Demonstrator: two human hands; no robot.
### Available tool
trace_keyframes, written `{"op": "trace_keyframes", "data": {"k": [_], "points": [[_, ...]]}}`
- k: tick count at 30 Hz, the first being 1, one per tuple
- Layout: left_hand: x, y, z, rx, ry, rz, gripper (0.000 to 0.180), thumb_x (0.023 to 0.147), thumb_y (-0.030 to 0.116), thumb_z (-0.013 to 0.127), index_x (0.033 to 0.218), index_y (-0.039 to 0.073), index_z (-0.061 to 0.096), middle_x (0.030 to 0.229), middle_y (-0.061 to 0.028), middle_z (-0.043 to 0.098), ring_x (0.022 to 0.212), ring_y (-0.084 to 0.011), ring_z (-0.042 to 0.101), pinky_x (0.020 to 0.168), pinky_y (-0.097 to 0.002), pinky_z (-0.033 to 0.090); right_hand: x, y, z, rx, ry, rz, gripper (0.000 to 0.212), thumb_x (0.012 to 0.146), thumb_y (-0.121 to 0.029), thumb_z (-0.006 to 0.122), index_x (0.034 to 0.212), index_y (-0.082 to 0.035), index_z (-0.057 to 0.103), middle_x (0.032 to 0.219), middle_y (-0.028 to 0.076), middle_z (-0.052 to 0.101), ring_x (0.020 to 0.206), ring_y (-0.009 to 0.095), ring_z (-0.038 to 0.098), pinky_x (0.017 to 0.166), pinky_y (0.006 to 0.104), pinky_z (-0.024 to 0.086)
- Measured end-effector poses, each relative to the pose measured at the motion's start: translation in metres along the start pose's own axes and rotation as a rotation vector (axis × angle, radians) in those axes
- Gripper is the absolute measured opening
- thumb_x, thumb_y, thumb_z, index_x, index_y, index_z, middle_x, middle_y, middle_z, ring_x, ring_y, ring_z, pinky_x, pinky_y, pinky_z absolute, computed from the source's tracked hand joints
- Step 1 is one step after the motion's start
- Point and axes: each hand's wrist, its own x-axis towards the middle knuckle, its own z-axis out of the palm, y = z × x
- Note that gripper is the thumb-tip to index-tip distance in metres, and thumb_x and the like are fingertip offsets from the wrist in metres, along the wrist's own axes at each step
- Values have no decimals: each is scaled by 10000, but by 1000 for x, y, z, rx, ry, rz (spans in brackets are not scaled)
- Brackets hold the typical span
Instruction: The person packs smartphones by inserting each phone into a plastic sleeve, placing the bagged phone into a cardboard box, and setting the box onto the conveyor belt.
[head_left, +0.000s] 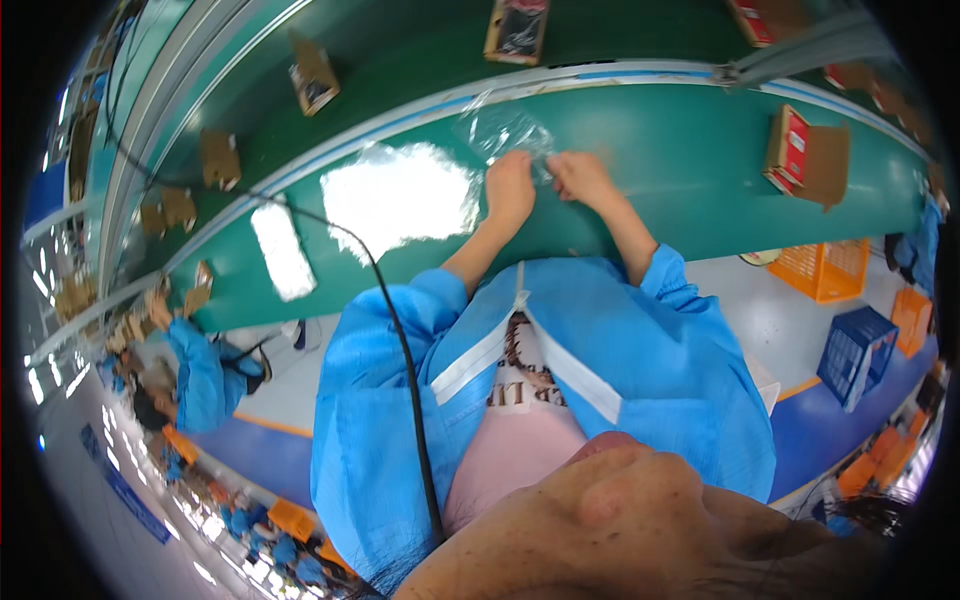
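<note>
A clear, crinkled plastic bag (500, 128) lies over the green worktop in front of me, its far end near the table's back rail. My left hand (511, 187) is closed on the bag's near edge, fingers pinched together. Close beside it, my right hand (584, 178) is also closed, with its fingertips at the bag's right corner. The two hands are a small gap apart. Nothing can be made out inside the bag.
An opened cardboard box with a red panel (795, 152) stands on the worktop (680, 180) at the right. Beyond the rail (620, 72), several open boxes sit on a green belt. A black cable (395, 310) hangs across the left. An orange crate (822, 270) and blue crate (858, 350) are at right.
</note>
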Motion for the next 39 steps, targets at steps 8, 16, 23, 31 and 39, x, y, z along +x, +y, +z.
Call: {"op": "trace_keyframes", "data": {"k": [8,16,23,31,39], "points": [[-18,10,-9,102,20,220,174,776,120,613,942,86,573,983,-84,531,902,-284,500,741,-407,360,45,14,-147,-240,467,-173,411,816,-325,671,1080,-19,596,899,135,654,777,208,647,693,309,516],[-9,14,-12,67,-2,200,162,781,84,594,938,73,559,973,-94,544,894,-292,499,742,-405,355,150,50,-306,-757,1091,74,528,726,-311,723,1064,28,500,1150,243,491,1072,444,463,886,492,418],[-6,18,-14,116,-49,117,148,779,110,608,922,78,585,965,-76,554,874,-277,517,730,-406,367,193,52,-354,-862,1332,506,660,713,-404,737,1152,5,461,1240,229,396,1181,401,380,901,512,408],[-4,16,-13,139,-50,105,146,767,117,614,906,85,586,956,-71,557,868,-273,520,735,-401,368,202,89,-376,14,1614,516,813,701,-459,735,1246,44,401,1229,247,489,1122,452,466,936,499,397],[-3,19,-19,85,-46,207,186,745,110,622,923,86,578,973,-68,546,884,-264,511,737,-397,363,204,81,-345,-345,1448,211,387,831,-275,561,1140,-46,526,941,239,639,852,393,634,710,458,517]]}}
